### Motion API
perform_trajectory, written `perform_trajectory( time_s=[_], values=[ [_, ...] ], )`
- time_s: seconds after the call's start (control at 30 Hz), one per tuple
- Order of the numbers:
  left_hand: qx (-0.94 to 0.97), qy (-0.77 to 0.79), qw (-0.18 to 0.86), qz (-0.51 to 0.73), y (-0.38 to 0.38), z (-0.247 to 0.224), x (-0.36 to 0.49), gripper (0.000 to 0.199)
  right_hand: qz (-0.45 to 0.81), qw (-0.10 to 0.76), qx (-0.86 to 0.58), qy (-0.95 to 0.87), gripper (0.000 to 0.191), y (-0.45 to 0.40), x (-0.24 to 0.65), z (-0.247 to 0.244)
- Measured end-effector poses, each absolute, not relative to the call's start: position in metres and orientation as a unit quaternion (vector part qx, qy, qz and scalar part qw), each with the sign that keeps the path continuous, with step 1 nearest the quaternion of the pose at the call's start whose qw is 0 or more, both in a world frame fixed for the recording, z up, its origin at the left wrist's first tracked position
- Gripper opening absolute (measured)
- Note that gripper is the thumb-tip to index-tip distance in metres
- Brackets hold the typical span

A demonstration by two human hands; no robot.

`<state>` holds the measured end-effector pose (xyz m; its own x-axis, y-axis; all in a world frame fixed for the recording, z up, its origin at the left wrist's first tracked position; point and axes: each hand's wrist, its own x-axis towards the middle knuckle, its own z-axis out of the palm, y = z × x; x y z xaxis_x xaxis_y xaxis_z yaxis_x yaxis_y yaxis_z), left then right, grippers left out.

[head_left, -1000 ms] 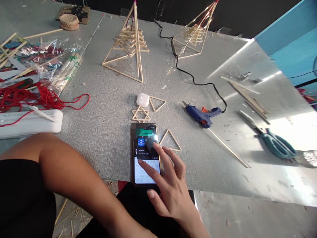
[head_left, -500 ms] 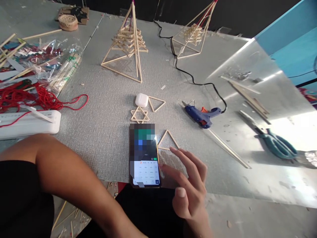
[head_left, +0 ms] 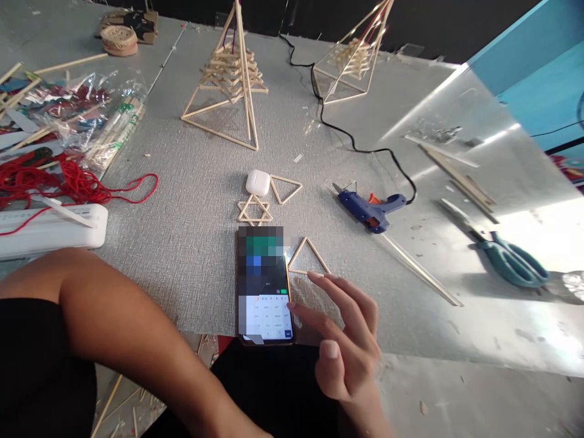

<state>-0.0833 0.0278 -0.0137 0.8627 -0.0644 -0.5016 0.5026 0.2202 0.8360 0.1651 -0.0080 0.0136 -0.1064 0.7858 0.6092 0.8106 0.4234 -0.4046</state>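
Phone [head_left: 266, 286] lies flat on the desk [head_left: 191, 201], screen up and lit with a keypad, just left of the right hand [head_left: 358, 347]. That hand is loosely spread and grips nothing; its index fingertip [head_left: 292, 307] is at the screen's right edge, though whether it touches the glass is hard to tell from above. The left hand is out of view, so I cannot judge its state; only the left forearm [head_left: 150, 328] shows.

I would expect the phone to be stiff, fairly light, smooth enough to slip, and fragile at the glass. Its 2 long edges look the best hold, pinched between thumb and fingers, away from the screen.

Just beyond the fingers lies 1 wooden triangle [head_left: 318, 256], thin and probably easy to snap. Farther ahead and left are a stick star [head_left: 255, 220] and a white case [head_left: 258, 182]; ahead and right, a glue gun [head_left: 371, 210].
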Motion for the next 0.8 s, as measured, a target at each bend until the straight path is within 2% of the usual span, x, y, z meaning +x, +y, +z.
perform_trajectory(
  time_s=[0.27,0.8],
  values=[
    [0.618,0.238,0.733,-0.153,0.052,-0.035,-0.123,0.040,-0.010,0.389,-0.539,-0.747,0.047,-0.009,0.166,0.015],
    [0.652,0.247,0.702,-0.147,0.042,-0.036,-0.116,0.042,-0.007,0.395,-0.537,-0.746,0.044,-0.008,0.166,0.014]
  ],
)
